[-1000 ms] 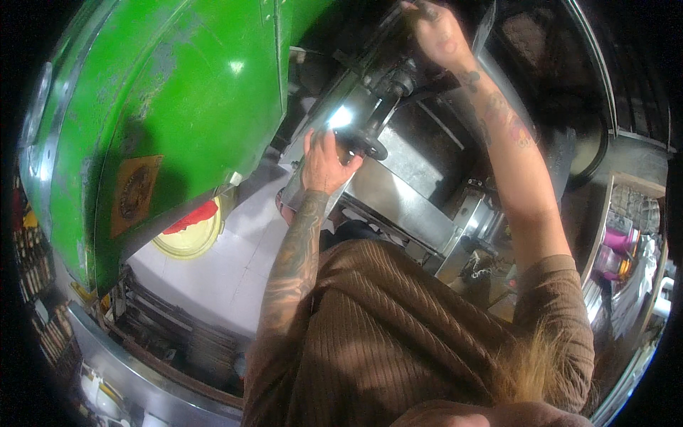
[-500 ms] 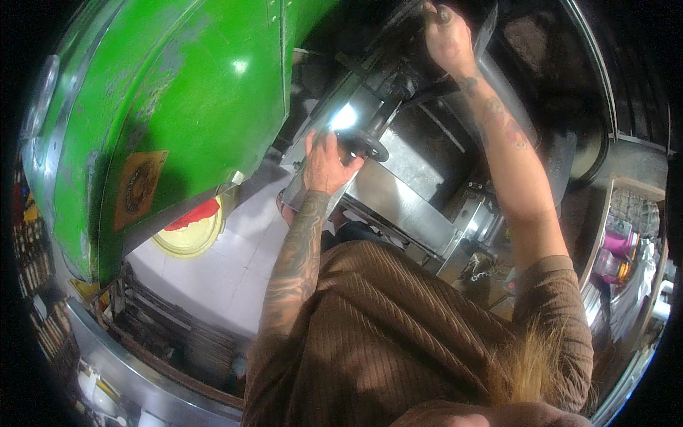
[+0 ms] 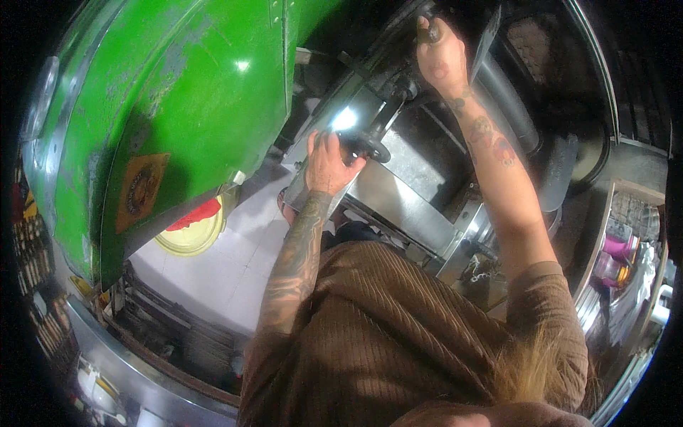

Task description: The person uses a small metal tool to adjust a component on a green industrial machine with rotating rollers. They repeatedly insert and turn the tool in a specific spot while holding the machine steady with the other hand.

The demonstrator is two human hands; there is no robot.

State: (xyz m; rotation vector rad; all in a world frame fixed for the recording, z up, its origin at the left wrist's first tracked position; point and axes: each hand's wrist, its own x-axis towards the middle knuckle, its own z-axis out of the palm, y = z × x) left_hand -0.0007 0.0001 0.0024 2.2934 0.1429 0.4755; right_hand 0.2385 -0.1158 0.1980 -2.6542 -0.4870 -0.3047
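My left hand [image 3: 329, 162] rests curled at a black handwheel [image 3: 373, 148] on the near end of a metal machine [image 3: 395, 196], beside a bright glare; what exactly its fingers hold is partly hidden. My right hand [image 3: 441, 60], raised at the upper middle right, is closed round a dark handle [image 3: 431, 30]. A shaft [image 3: 388, 114] runs from the handwheel up into the dark workings of the machine, with black rollers [image 3: 501, 92] behind my right wrist.
A scuffed green metal housing [image 3: 163, 92] with an orange label fills the left. Below it sit a cream round tub [image 3: 178, 242] with red contents and a pale tiled floor [image 3: 235, 277]. A wooden box [image 3: 596, 267] of jars stands at right, a steel edge [image 3: 142, 363] at lower left.
My right hand first shifted a little to the right and down, then back leftward, still on the handle. My left hand has moved very slightly rightward.
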